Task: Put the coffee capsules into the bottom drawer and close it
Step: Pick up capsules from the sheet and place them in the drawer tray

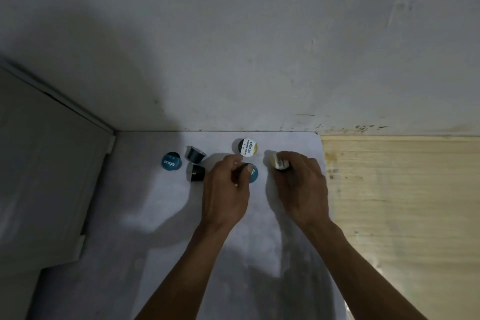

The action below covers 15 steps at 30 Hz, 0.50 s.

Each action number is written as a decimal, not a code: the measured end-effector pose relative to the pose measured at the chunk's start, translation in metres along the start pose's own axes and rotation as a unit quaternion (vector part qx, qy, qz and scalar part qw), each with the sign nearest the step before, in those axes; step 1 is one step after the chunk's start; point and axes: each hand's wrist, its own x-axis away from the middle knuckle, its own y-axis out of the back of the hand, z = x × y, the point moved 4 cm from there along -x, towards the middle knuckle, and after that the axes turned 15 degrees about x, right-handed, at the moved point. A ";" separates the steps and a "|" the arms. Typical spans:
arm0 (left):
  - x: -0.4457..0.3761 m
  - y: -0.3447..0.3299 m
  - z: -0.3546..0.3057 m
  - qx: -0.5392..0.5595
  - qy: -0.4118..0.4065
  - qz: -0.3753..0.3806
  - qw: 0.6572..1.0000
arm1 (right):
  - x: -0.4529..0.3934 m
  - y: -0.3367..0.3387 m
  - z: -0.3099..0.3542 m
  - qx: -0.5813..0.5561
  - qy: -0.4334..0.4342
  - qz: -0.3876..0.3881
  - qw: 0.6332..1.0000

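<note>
Head view: left hand (226, 189) pinches teal-lidded capsule (253, 173), right hand (301, 184) grips yellow-and-white-lidded capsule (280, 163); remaining three dark capsules lie left, nearer left hand.

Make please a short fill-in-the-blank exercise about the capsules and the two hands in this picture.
1. The right hand holds a capsule with a ____ and white lid.
2. The left hand grips a capsule with a ____ lid.
3. The two dark capsules lying on their sides are to the ____ of the left hand.

Missing words: yellow; blue; left
</note>
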 end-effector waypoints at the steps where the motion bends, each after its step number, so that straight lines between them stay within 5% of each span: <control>1: 0.003 0.000 0.000 0.013 -0.004 -0.006 1.000 | 0.003 0.003 0.000 -0.004 0.010 -0.011 1.000; 8: 0.020 -0.005 0.009 -0.008 -0.091 -0.005 0.996 | 0.009 0.007 -0.004 -0.023 0.057 -0.041 0.997; 15: 0.017 -0.009 0.015 0.017 -0.096 -0.027 0.995 | 0.010 0.007 -0.005 -0.098 0.059 -0.047 0.992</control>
